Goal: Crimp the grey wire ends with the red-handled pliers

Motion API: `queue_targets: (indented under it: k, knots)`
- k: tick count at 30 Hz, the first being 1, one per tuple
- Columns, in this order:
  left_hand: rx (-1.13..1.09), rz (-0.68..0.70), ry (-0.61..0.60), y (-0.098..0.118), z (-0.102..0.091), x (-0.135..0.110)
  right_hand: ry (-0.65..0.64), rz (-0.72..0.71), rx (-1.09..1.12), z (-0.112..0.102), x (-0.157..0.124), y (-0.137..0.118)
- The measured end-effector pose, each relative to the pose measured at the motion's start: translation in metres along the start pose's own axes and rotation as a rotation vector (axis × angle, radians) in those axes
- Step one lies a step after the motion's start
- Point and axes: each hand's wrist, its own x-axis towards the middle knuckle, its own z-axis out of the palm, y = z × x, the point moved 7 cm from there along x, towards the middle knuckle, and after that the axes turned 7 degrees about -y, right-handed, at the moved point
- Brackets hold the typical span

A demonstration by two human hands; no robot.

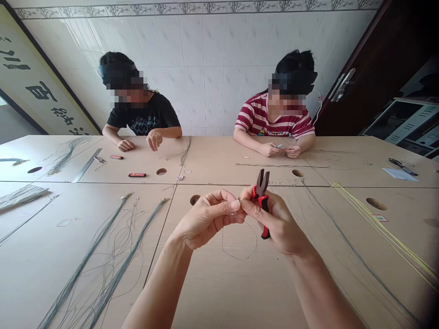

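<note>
Over the middle of the table, my left hand (207, 217) is closed in a pinch on the end of a thin cord. My right hand (279, 224) grips red-and-black pliers (263, 183), their jaws pointing up and slightly parted. Its thumb and forefinger meet my left fingertips at a tiny gold-coloured piece, too small to make out. Below the hands hangs a loop of the thin cord (256, 242). To the left lie two bundles of grey-green cords (103, 237) with gold-coloured ends, and loose strands between them.
Yellow cords (370, 212) and a grey-green cord (343, 233) lie to the right. Across the table (212, 292) sit two people, one handling a small item. A metal ruler (86, 167), a red-and-black stick (137, 175) and a pen (403, 167) lie farther back. The tabletop has round holes (376, 204).
</note>
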Motion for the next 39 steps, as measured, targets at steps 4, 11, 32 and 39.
queue_targets:
  k: [4,11,32,39]
  knots:
    - [0.005,-0.007,-0.016,0.001,0.002,0.0,-0.014,-0.008,0.005,0.0,0.0,0.0]
    - [0.002,-0.011,-0.004,-0.001,0.001,-0.001,-0.02,-0.021,-0.009,-0.001,0.0,0.0]
    - [0.828,0.358,0.456,0.046,0.011,-0.033,0.198,-0.099,-0.353,-0.006,-0.003,-0.011]
    - [0.895,0.451,0.491,0.043,0.017,-0.037,0.207,-0.115,-0.359,-0.004,-0.003,-0.012]
